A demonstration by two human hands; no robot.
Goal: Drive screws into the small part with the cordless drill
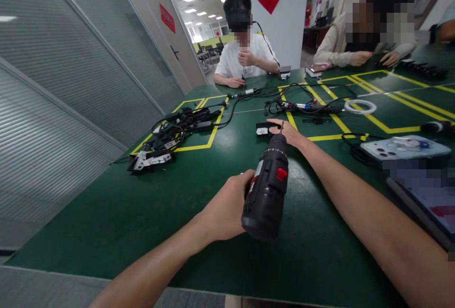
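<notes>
My left hand (232, 203) is wrapped round the handle of a black cordless drill (266, 199) with a red switch on top. The drill stands out over the table, its bit (282, 127) pointing away from me. Beyond its chuck, my right hand (289, 132) reaches forward and grips a small black block (262, 125) with a white label, low over the table. From here the bit overlaps my right hand; whether it touches the block cannot be made out. Some right fingers are hidden behind the chuck and block.
A heap of black cables and parts (185, 123) lies left on the green table (142, 222), marked with yellow tape. Further back are an electric screwdriver (305, 107) and a white ring (360, 106). A phone (405, 147) lies right. Two people (263, 49) (330, 45) sit opposite.
</notes>
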